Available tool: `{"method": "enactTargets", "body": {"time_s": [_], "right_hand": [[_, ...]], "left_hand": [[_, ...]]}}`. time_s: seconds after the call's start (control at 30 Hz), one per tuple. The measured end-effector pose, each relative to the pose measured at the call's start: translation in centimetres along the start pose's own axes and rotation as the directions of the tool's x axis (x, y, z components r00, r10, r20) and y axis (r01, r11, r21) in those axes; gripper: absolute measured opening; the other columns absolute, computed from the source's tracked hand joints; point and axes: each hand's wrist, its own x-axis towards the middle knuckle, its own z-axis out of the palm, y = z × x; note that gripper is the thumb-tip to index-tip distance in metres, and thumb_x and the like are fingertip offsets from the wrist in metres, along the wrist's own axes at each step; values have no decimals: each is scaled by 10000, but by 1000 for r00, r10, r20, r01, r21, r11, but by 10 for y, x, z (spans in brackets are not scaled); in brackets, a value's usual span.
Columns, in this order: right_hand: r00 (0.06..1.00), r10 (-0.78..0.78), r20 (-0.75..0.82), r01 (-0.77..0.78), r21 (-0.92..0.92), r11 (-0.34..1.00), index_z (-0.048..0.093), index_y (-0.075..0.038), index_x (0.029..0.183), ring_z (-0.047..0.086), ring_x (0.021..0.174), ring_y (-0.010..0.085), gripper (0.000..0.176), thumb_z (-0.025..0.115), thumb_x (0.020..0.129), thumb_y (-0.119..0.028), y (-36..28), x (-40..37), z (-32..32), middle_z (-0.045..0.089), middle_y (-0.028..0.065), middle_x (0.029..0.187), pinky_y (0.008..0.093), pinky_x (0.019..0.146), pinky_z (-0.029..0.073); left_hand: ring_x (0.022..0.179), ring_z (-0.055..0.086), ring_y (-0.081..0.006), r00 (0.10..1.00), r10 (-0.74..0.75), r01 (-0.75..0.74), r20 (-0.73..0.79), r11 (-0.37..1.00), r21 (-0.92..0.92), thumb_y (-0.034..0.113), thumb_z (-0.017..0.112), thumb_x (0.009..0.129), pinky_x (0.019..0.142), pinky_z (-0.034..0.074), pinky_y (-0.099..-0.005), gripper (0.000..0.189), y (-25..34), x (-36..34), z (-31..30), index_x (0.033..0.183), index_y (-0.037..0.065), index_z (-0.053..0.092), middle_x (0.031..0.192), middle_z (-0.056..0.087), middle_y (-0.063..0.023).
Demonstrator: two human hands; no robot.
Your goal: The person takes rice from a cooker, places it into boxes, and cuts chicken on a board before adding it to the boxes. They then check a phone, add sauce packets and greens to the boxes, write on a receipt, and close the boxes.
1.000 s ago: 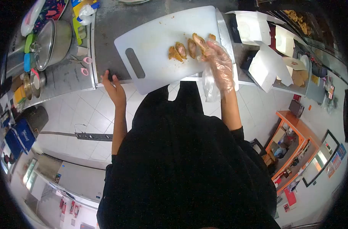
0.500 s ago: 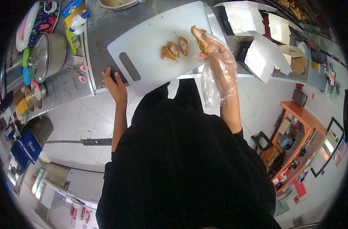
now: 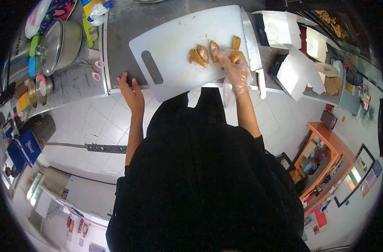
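A white cutting board (image 3: 174,38) lies on the steel counter (image 3: 120,25). Several slices of fried breaded chicken (image 3: 202,53) sit near its right end, and one more slice (image 3: 236,42) lies apart by the board's edge. My right hand (image 3: 237,71), in a loose clear plastic glove, is down on the board with its fingers closed around a chicken piece (image 3: 234,56). My left hand (image 3: 131,90) rests bare on the counter's front edge, left of the board, fingers apart and holding nothing. A knife (image 3: 252,44) lies along the board's right edge.
A lidded steel pot (image 3: 61,40) and small metal cups (image 3: 40,90) stand at the left. Pink-handled scissors (image 3: 96,69) lie near the pot. Open white boxes (image 3: 298,71) sit right of the board. The tiled floor is below.
My right hand had lifted a chicken piece off the board; it has come back down onto the board. One slice now lies apart near the knife. My left hand stayed on the counter edge.
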Motion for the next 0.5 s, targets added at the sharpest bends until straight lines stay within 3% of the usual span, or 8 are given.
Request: {"method": "enactTargets", "body": {"time_s": [0.03,0.1,0.13,0.23,0.27,0.37,0.4,0.5], "right_hand": [[984,-171,-56,151,-263,953,563,-42,877,574,824,213,337,755,734,-279,4,5,5,601,95,791,344,708,472],[861,-508,-24,337,-722,605,581,-13,998,579,756,247,515,792,673,-351,18,20,14,609,135,783,353,663,477],[773,-635,7,411,-768,491,601,-9,983,561,884,307,605,812,596,-424,25,22,15,606,193,896,409,747,456],[645,-763,-35,277,-920,276,630,-22,923,522,987,343,585,802,572,-457,2,24,21,583,210,1004,459,828,412],[593,-800,-91,266,-916,301,636,-25,871,518,983,355,479,762,639,-425,12,33,18,569,205,1041,480,858,391],[619,-776,119,472,-846,247,626,-18,883,525,970,361,372,725,707,-331,31,52,0,579,200,1018,474,857,397],[643,-752,146,521,-803,290,618,-5,941,462,1047,371,318,693,742,-241,33,52,1,546,188,1052,508,896,349],[718,-690,93,519,-732,442,609,27,881,537,927,383,316,698,754,-248,29,39,22,593,202,962,504,827,412]], "left_hand": [[1357,237,-390,1000,-9,8,-6,1000,-22,267,443,965,1118,92,-500,424,1,-1,0,1285,-10,426,1335,442,-196],[1355,239,-394,1000,10,-10,1,1000,9,264,447,963,1118,90,-508,423,1,-1,0,1287,-7,420,1337,440,-191],[1354,241,-395,1000,21,-21,4,999,25,262,449,962,1117,89,-511,422,2,-1,-1,1288,-6,417,1339,439,-189],[1351,242,-401,1000,2,-2,-3,1000,16,237,455,959,1114,91,-520,414,3,1,-3,1294,-2,406,1337,438,-190],[1351,241,-402,1000,14,-13,-5,1000,28,228,455,959,1113,91,-523,411,4,1,-5,1296,-1,403,1337,437,-192],[1349,239,-405,999,40,-40,-6,998,51,206,458,957,1111,93,-528,402,3,4,-12,1298,1,400,1337,434,-196],[1349,239,-405,999,39,-39,-11,998,46,201,459,956,1110,93,-529,399,0,3,-12,1297,1,402,1337,433,-196],[1349,240,-404,999,33,-32,-20,998,50,198,460,956,1110,92,-530,397,-2,3,-11,1297,2,406,1337,432,-194]]}}
